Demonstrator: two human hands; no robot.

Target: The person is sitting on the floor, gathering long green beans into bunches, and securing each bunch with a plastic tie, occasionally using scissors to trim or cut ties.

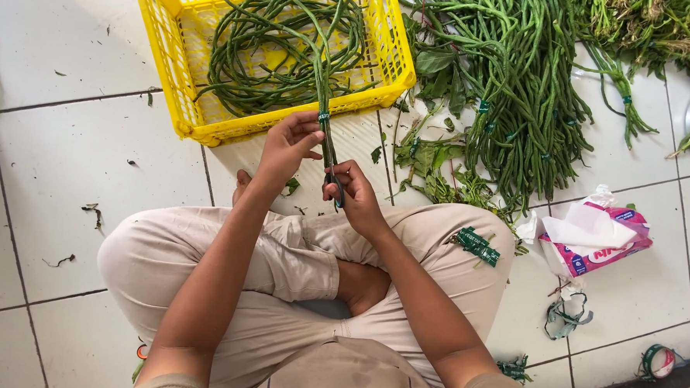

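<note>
Yellow plastic crate (180, 94) at top centre w/ coiled long beans (277, 55) inside, left hand (286, 146) fingers pinching banded bean bunch (323, 100) at crate's front edge, right hand (353, 193) gripping scissors (334, 182) just below, loose bean pile (520, 93) upper right on tiled floor.

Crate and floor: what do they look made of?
The crate looks like moulded plastic: uniform bright yellow, glossy, with lattice walls. The floor looks like glazed ceramic tile: white squares with dark grout lines and a slight sheen, though the exact tile type is unclear.
</note>
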